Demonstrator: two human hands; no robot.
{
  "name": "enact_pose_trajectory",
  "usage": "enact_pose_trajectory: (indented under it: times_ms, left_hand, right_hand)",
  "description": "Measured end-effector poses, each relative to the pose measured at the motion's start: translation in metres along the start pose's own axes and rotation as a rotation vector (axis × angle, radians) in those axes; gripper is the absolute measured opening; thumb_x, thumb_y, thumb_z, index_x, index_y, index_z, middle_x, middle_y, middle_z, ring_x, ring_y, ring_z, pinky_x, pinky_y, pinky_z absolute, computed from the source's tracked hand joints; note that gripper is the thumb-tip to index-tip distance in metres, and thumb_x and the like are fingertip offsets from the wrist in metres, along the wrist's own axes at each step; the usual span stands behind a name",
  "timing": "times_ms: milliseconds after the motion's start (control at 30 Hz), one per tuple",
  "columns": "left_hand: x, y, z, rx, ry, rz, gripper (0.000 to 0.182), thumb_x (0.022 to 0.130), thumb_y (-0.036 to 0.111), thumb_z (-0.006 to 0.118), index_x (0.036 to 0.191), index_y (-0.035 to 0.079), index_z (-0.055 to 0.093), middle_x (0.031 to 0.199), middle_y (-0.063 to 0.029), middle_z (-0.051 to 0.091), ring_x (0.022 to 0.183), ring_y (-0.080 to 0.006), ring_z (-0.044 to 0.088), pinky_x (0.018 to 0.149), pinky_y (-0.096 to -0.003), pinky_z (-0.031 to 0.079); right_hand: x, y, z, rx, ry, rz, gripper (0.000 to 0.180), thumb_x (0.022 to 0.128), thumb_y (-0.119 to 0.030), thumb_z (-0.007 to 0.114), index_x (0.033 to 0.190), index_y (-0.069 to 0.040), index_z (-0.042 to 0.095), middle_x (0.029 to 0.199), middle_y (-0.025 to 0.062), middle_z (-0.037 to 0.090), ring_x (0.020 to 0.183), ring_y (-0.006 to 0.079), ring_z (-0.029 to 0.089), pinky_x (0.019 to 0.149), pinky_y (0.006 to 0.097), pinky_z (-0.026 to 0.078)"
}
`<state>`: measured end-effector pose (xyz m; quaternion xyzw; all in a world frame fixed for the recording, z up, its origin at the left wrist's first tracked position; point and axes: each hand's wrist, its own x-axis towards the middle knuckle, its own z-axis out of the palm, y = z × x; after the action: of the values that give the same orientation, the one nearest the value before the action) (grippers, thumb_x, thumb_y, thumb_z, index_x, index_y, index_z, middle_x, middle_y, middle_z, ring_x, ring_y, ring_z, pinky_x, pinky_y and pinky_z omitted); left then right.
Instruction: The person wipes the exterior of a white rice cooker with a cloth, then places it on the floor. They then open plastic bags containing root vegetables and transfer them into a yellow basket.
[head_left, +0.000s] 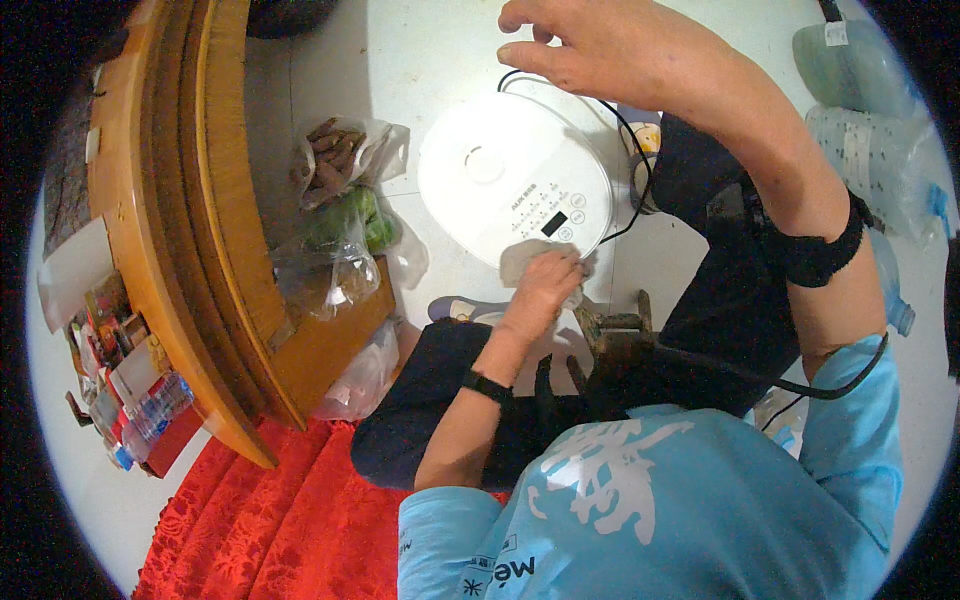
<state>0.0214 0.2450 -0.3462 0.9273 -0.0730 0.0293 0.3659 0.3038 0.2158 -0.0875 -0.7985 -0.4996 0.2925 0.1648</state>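
A round white AUX rice cooker (487, 180) stands on the floor before me, its lid down and its control panel on the side nearest me. My left hand (551, 277) presses a pale grey cloth (521, 262) against the cooker's near edge, just below the panel. Past the far side of the cooker, my right hand (577, 45) hangs in the air with thumb and fingers apart and nothing seen between them. A black cord (637, 142) loops round the cooker's right side, partly hidden under my right forearm.
Left of the cooker lie a plastic bag of brown roots (330, 161) and bagged green vegetables (371, 217), beside a wooden table (180, 225). Large plastic bottles (862, 150) stand at the right. Red patterned fabric (300, 510) spreads at lower left. My slippered feet flank the cooker.
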Motion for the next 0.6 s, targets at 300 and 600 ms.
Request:
enact_pose_trajectory:
  times_ms: [300,600]
  left_hand:
    - [-0.025,-0.020,-0.096,-0.766,0.767,-0.926,0.030,0.086,-0.004,0.052,0.116,0.000,0.056,0.110,-0.0087,0.062,0.096,-0.0204,0.062,0.086,-0.0330,0.051]
    - [0.011,-0.037,-0.066,-0.179,0.630,-0.648,0.051,0.076,-0.003,0.057,0.126,0.000,0.050,0.133,-0.0202,0.048,0.121,-0.0335,0.049,0.103,-0.0421,0.038]
  right_hand:
    - [-0.001,0.006,0.005,-0.050,0.088,-0.100,0.037,0.096,-0.026,0.050,0.108,0.007,0.062,0.100,0.0237,0.066,0.093,0.0353,0.065,0.088,0.0428,0.051]
    - [-0.013,-0.002,0.010,-0.060,0.147,-0.049,0.039,0.095,-0.026,0.051,0.115,0.007,0.060,0.107,0.0238,0.065,0.099,0.0338,0.064,0.091,0.0413,0.050]
